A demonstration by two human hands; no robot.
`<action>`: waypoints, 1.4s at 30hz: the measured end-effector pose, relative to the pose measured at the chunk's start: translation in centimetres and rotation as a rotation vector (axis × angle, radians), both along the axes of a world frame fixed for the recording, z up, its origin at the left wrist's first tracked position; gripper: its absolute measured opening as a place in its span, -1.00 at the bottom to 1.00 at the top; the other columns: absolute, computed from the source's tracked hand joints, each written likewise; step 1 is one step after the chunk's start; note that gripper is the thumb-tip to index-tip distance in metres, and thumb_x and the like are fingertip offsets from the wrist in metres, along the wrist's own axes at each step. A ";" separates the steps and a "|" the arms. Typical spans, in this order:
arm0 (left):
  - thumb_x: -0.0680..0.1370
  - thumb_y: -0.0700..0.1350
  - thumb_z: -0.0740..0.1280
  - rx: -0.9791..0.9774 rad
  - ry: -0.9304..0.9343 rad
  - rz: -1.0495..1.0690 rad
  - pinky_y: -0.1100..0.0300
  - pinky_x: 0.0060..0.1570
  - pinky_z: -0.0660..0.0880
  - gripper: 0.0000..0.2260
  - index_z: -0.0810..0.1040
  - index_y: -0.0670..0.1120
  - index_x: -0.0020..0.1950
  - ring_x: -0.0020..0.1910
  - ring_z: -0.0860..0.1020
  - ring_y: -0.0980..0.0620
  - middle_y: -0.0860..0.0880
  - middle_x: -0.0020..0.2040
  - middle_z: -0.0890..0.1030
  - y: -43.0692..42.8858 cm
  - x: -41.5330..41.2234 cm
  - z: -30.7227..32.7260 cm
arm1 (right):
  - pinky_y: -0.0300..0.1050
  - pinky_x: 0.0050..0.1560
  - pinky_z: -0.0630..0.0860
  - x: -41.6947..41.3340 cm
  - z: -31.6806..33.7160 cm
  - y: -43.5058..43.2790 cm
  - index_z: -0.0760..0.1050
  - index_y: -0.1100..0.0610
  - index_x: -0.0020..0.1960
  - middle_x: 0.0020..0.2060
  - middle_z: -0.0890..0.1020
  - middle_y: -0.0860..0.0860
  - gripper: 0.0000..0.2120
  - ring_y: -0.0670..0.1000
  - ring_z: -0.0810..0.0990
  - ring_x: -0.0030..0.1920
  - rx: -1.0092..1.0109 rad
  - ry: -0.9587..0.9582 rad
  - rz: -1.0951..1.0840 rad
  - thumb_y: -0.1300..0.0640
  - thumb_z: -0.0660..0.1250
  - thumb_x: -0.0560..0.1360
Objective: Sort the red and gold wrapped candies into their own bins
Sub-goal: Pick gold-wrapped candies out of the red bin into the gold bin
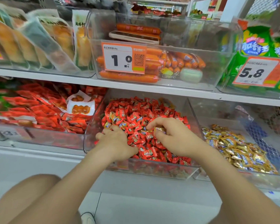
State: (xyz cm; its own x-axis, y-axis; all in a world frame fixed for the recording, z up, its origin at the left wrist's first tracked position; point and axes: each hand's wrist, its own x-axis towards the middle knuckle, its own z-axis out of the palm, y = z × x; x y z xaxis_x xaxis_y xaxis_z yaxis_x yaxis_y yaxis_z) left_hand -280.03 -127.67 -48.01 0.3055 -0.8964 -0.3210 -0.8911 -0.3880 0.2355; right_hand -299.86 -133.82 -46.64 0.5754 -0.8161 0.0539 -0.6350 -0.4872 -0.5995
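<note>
Left hand (116, 141) palm-down on red candies (136, 113), fingertips buried, grip can't tell. Right hand (173, 138) pinching gold candy (159, 129) over same pile. Both inside middle clear bin (94, 126), stray gold pieces (107, 125) mixed in. Gold candies (238, 146) in right bin (265, 180). Sausages (128, 77) on shelf above

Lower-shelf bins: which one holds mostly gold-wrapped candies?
The rightmost bin, filled with gold candies; the middle bin and left bin hold mainly red wrappers.
</note>
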 end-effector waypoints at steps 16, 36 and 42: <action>0.61 -0.10 0.31 -0.512 0.267 -0.323 0.12 0.29 0.42 -0.76 0.64 0.10 0.23 0.20 0.50 0.10 0.06 0.19 0.56 -0.5 2.3 0.7 | -0.18 -0.06 0.36 1.5 -0.4 -0.3 0.60 -0.10 0.20 -0.13 0.54 -0.12 -0.78 -0.18 0.51 -0.13 -0.264 -0.033 -0.093 0.08 0.27 0.61; 0.37 -0.05 0.67 -0.191 0.320 0.038 0.11 -0.15 0.50 -0.32 0.39 -0.19 0.32 0.06 0.55 -0.08 -0.12 0.17 0.53 -5.5 3.8 -0.9 | -0.07 -0.25 0.51 5.0 -0.7 -2.9 0.65 -0.06 0.07 -0.50 0.47 -0.16 -0.80 -0.14 0.51 -0.40 -0.327 0.058 -0.089 0.08 0.24 0.64; 0.32 -0.02 0.69 -0.283 0.492 -0.199 0.09 -0.01 0.54 -0.51 0.59 0.03 0.18 0.02 0.61 0.05 0.01 0.10 0.66 -3.8 4.2 -0.1 | -0.01 -0.11 0.47 6.9 -1.4 -2.6 0.53 -0.06 0.39 0.13 0.52 0.02 -0.57 0.17 0.63 0.10 -0.328 0.359 -0.079 0.01 0.35 0.52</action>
State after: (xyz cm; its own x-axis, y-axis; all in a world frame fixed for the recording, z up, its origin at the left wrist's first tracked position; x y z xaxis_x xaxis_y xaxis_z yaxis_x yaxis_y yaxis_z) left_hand -275.86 -131.44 -48.16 -0.0012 -0.9925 -0.1226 -0.7001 -0.0867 0.7088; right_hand -292.96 -136.46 -48.06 0.5418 -0.8312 0.1243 -0.8160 -0.5557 -0.1591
